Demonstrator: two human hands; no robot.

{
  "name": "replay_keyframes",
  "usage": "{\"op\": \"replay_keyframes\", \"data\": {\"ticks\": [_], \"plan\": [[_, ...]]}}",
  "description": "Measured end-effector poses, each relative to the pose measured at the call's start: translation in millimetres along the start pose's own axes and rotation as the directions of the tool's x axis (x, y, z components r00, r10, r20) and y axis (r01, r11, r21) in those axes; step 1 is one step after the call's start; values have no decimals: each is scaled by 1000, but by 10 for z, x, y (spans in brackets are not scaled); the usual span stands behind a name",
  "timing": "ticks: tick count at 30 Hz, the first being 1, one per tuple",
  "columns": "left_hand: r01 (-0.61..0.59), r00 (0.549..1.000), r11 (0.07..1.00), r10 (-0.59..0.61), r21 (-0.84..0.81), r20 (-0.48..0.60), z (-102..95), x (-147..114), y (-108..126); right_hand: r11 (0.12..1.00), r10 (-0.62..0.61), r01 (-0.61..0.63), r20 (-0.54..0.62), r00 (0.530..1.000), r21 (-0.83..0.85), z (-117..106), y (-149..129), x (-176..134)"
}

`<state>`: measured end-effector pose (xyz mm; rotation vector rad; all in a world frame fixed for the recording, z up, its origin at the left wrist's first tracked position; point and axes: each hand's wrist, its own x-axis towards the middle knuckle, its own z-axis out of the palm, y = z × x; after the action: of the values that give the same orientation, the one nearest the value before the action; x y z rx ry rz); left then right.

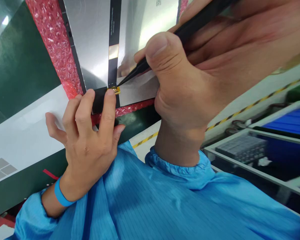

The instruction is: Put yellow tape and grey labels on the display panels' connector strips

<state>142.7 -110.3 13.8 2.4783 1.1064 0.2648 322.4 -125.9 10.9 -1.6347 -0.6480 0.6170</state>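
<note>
A flat display panel (95,43) with a silvery back lies on pink bubble wrap (53,43). Down its middle runs a dark flex cable (113,68) that ends near the panel's lower edge in a small gold-coloured connector (117,90). My right hand (187,73) grips black fine-tipped tweezers (141,66), and their point touches or almost touches the connector's top edge. My left hand (90,130) rests with fingers spread on the panel's lower border. Its index fingertip presses at the connector and partly hides it.
Under the bubble wrap is a dark green mat (17,66), with a white sheet (27,133) printed with grey squares to the left. Shelving (255,160) with blue bins (290,121) stands at the right, near yellow-black floor tape (255,101).
</note>
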Motion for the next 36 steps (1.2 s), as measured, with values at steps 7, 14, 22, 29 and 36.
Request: {"op": "replay_keyframes", "data": {"ticks": [7,14,22,29,36], "plan": [[8,1000,1000,-8,-6,-28,28,2,14,954,-283,262,-158,946,-142,68,35,7],[41,997,999,-43,25,71,-90,123,106,949,-313,314,-158,937,-18,16,347,144],[23,999,997,-25,67,27,-56,70,71,878,-451,474,-222,865,66,39,267,176],[-13,999,990,9,138,31,-10,60,46,870,-440,478,-248,863,123,78,302,201],[37,999,974,-44,225,28,77,6,207,870,-433,483,-312,845,98,41,528,198]]}}
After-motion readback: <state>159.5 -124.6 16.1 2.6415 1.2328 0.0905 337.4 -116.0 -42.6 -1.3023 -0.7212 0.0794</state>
